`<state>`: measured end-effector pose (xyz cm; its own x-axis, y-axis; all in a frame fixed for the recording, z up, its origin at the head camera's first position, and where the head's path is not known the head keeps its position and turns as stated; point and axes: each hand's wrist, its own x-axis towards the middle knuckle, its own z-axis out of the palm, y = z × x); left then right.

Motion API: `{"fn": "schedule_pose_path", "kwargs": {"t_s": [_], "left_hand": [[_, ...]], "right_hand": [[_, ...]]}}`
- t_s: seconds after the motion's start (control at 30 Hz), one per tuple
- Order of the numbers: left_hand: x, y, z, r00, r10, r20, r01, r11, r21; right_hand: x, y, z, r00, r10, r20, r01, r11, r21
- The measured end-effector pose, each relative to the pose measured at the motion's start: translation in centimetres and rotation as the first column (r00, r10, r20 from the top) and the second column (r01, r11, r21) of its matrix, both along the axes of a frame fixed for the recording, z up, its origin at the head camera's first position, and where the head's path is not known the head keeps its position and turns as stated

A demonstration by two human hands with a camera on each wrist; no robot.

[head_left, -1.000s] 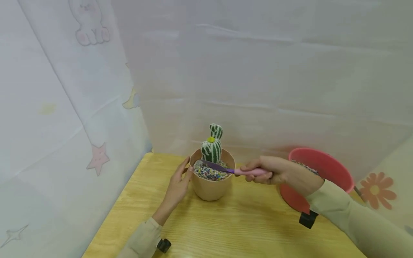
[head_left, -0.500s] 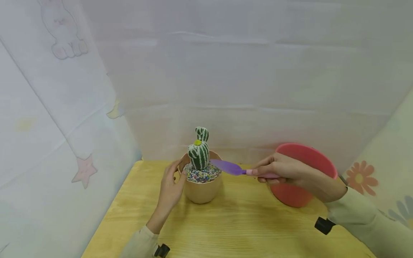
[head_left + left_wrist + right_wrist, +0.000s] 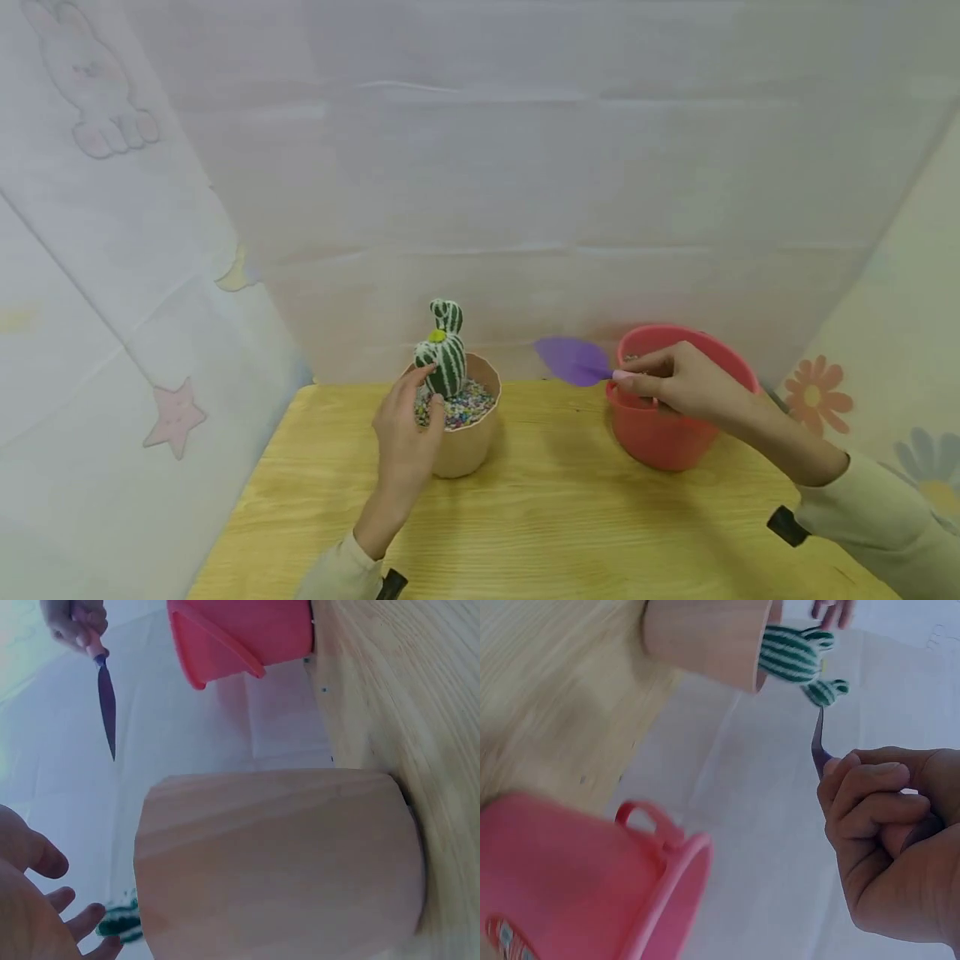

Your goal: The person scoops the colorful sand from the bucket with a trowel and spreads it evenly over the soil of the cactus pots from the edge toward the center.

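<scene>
- My left hand (image 3: 405,437) is open, fingers loosely bent and spread, beside the green cactus (image 3: 447,367); I cannot tell whether a fingertip touches it.
- My right hand (image 3: 693,383) is curled tightly round the trowel (image 3: 572,361), holding it in the air in front of the red bucket (image 3: 660,437).
- The tan pot (image 3: 461,454) stands on the worktop (image 3: 540,517) near its back edge, towards the back left corner; the bucket stands near the same edge, further right.
- From my head I see the broad purple face of the blade and the coloured gravel (image 3: 468,407) round the cactus's base.
- My left wrist view shows the blade nearly edge-on, some of its pink handle (image 3: 95,646) in my fist, and my left palm clear of the pot's wall.
- My right wrist view adds a patterned patch (image 3: 508,937) on the bucket's side.
- The trowel's long axis runs roughly level along the back edge, its tip pointing left towards the cactus.
- The cactus rises upright from the pot, its long axis close to vertical.
</scene>
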<state>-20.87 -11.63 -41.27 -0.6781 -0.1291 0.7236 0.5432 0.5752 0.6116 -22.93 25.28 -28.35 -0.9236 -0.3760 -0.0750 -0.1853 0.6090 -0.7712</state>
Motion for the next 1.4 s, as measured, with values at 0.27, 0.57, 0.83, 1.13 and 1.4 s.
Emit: {"fn": "schedule_pose_path", "kwargs": {"t_s": [0.27,0.57,0.83,1.13,1.4], "left_hand": [[-0.8,3.2,0.1,0.995,-0.097,-0.005,0.096,0.991,-0.097],[-2.2,8.4,0.0,0.948,-0.268,0.171,0.294,0.944,-0.151],[-4.1,13.6,0.0,0.897,-0.358,0.259,0.392,0.915,-0.091],[-7.4,18.8,-1.2,0.727,-0.533,0.433,0.455,0.846,0.277],[-9.1,21.8,-2.9,0.673,-0.633,0.383,0.466,0.765,0.445]], "right_hand": [[0.6,2.0,-1.0,0.957,-0.039,-0.288,0.09,0.982,0.163],[-0.5,4.8,-2.7,0.816,0.086,-0.571,0.15,0.923,0.354],[-1.1,8.0,-4.1,0.66,0.203,-0.724,0.253,0.847,0.468],[-3.9,9.7,-6.0,0.704,0.334,-0.627,0.291,0.669,0.684],[-5.8,9.3,-7.1,0.761,0.335,-0.556,0.229,0.663,0.713]]}}
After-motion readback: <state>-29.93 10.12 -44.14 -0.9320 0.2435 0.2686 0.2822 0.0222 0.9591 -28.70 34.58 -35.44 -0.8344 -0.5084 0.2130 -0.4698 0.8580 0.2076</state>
